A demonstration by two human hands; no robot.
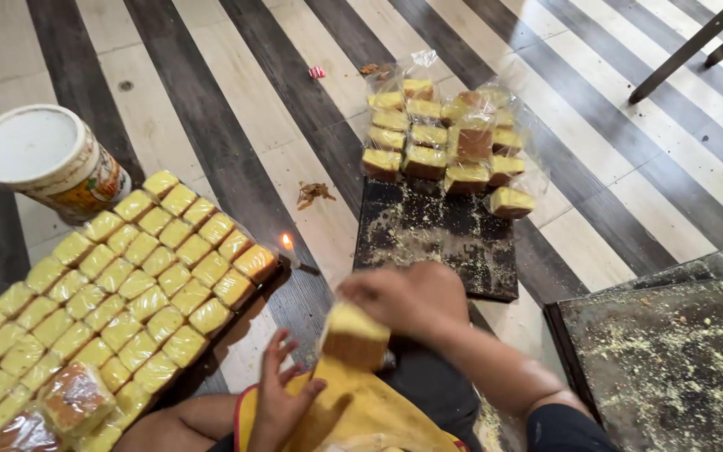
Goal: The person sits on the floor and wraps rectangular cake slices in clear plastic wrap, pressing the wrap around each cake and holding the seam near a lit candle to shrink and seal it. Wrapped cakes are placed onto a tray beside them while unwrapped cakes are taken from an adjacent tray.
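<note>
Bagging one cake slice, just nearer me than the lit candle (286, 242).

My right hand (407, 297) grips the cake slice (353, 335); my left hand (282, 398), fingers spread, rests on yellow cloth (361, 410). I judge sealing comes next, needing the wrapper's mouth brought carefully to that flame.

We log two bare hands, no gloves, rings or watch visible. The left hand (280, 400) is small, with slim fingers and short, unpainted nails. The right hand (407, 297) is motion-blurred, so we cannot read nail or knuckle detail; its forearm is bare down to a dark navy sleeve edge (564, 428). Between the two forearms we see a yellow garment (361, 414) with a thin red trim on the side nearer the left hand. Just beside that yellow garment, toward the sleeve edge, lies dark grey cloth.
</note>
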